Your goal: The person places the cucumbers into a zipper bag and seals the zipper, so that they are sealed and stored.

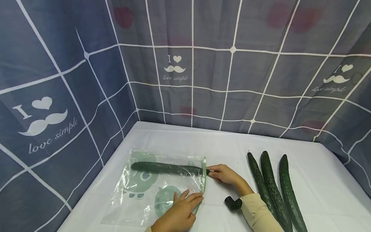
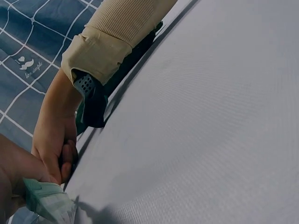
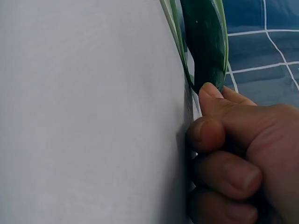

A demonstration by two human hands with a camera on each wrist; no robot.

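A clear zip bag [image 1: 145, 209] with green cartoon prints and a green opening strip lies flat, its mouth facing right. Inside it is most of a long dark cucumber [image 1: 168, 168], lying lengthwise near the far side. With thumb and fingertips, my right hand [image 1: 224, 174] pinches the cucumber's end just outside the mouth; the right wrist view shows the cucumber [image 3: 205, 42] between the bag's green edges. My left hand [image 1: 181, 211] holds the bag's mouth edge on the near side, fingers over the film. In the left wrist view, the bag's green strip [image 2: 44, 191] shows at the left hand's fingers.
Several long cucumbers lie on the right of the white table [image 1: 226, 145], one of them a cucumber [image 1: 290, 190] at the far right. A small black curved object [image 1: 233, 203] is beside the right sleeve. A checked curtain [image 1: 208, 71] borders the table.
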